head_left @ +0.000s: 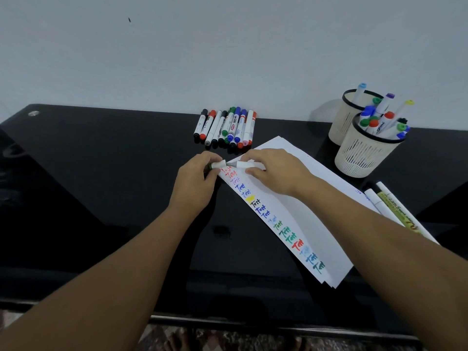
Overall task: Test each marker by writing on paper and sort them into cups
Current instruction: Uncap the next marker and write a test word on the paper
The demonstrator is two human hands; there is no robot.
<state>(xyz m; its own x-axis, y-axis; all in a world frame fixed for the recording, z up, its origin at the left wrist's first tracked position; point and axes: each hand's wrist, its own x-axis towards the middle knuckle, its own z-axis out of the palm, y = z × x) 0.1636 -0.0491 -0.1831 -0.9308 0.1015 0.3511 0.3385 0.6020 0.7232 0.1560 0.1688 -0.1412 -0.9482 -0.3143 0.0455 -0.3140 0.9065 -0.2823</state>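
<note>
At the far end of the paper (298,196), left hand (193,182) pinches the cap (218,164), right hand (272,171) grips the marker (243,164); a misaligned recapping risks inked fingers.

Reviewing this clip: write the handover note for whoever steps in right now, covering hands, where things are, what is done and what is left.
Left hand pinches a white cap with a green end. Right hand grips the white marker body, its tip facing the cap, over the top of the white paper sheets.
Done: a column of coloured "Test" words runs down the paper's left edge; two cream slotted cups at the back right hold markers.
Left: a row of capped markers lies by the wall; a few more pens lie beside the paper on the black table.
</note>
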